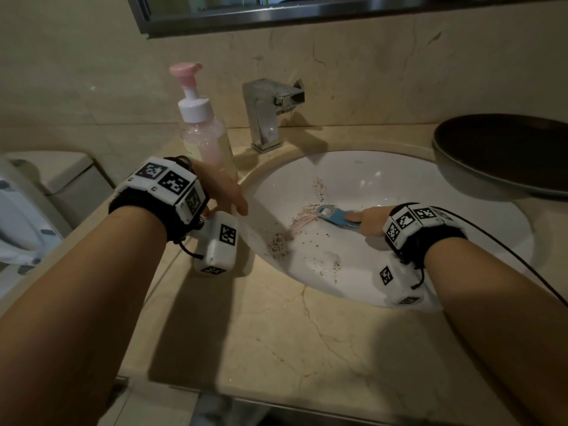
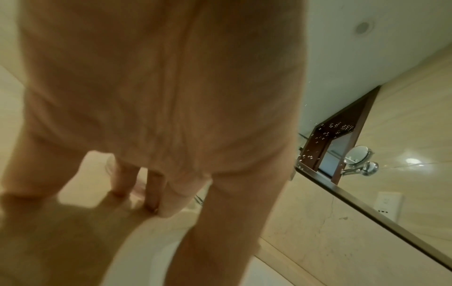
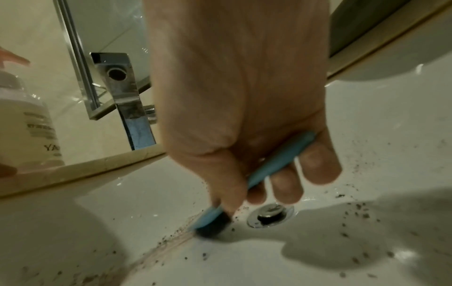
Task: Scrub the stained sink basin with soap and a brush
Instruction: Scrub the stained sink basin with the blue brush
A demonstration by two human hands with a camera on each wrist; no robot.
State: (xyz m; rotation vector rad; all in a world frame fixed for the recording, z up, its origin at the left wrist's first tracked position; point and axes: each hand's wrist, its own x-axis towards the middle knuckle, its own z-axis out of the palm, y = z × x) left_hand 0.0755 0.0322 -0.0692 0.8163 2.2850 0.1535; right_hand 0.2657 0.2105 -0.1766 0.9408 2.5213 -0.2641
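Right hand [image 1: 373,221] is gripping the brush [image 1: 336,217], bristles working the pink smear in the basin [image 1: 399,179] left of the drain [image 3: 270,214]. Left hand [image 1: 222,192] is resting on the rim, fingers straight. Keep short firm strokes, pushing grit drainward.

Beige veined marble counter [image 1: 276,339] with an inset white oval sink basin [image 1: 362,167], a pink-topped pump soap bottle [image 1: 203,127] and chrome faucet [image 1: 264,115] standing at its back, dark bowl [image 1: 504,158] at right, left hand [image 1: 221,192] resting by the basin rim
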